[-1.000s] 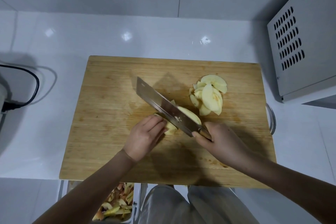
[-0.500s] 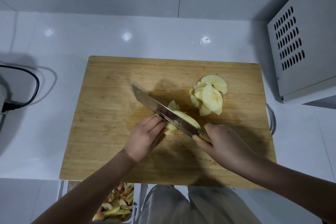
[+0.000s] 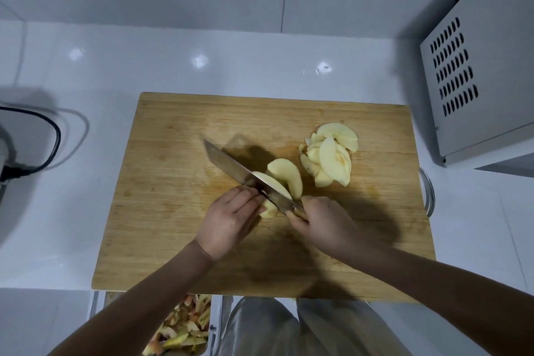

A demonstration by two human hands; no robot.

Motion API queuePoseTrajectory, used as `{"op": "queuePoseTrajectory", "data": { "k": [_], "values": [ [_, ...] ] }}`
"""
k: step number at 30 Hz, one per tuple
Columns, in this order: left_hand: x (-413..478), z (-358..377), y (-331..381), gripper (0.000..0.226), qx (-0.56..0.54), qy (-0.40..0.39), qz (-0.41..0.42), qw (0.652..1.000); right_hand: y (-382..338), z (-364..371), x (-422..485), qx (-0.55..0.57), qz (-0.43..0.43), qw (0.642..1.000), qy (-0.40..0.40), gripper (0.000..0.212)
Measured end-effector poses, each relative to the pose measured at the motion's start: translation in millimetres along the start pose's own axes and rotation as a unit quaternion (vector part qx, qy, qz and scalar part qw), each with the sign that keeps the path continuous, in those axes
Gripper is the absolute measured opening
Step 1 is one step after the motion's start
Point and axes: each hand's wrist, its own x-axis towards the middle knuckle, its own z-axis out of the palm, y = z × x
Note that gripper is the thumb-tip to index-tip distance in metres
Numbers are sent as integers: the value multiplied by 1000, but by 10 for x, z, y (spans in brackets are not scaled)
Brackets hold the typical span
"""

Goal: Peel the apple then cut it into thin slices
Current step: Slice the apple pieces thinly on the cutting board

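A peeled apple piece [image 3: 267, 209] lies mid-board on the wooden cutting board [image 3: 173, 182], mostly hidden under my fingers. My left hand [image 3: 228, 221] presses down on it. My right hand [image 3: 322, 225] grips the handle of a cleaver [image 3: 239, 173], whose blade stands edge-down through the apple. A freshly cut slice [image 3: 286, 173] lies just right of the blade. A pile of thin slices [image 3: 329, 153] sits further right on the board.
A grey vented appliance [image 3: 476, 72] stands at the right on the white counter [image 3: 86, 81]. A black cable [image 3: 43, 139] loops at the left. Below the counter edge is a bin of apple peels [image 3: 185, 326]. A metal ring handle [image 3: 429, 191] sticks out beside the board.
The cleaver has come down through the apple piece and a new slice has fallen away to the right of the blade. My left hand stays on the piece.
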Motion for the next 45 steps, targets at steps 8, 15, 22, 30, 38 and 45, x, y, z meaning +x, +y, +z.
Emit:
{"op": "queuePoseTrajectory", "data": {
  "k": [8,15,22,30,38,45],
  "values": [
    [1,-112,32,20,-19,-4,-26,999,62,-222,-197,11,-6,1000,20,28],
    [390,-607,232,21,10,146,-60,987,160,-353,-431,3,-33,994,102,29],
    [740,-588,376,61,-8,-175,28,984,157,-349,-364,-84,-83,976,185,27],
    [870,-422,405,61,-96,-303,-43,947,225,-432,-290,-169,-112,950,238,31],
    [1146,-282,439,52,-20,-302,-99,948,292,-467,-276,-215,-103,943,231,39],
    [1086,-122,426,54,-18,-182,-89,979,338,-516,-265,-220,-98,941,236,38]
  ]
}}
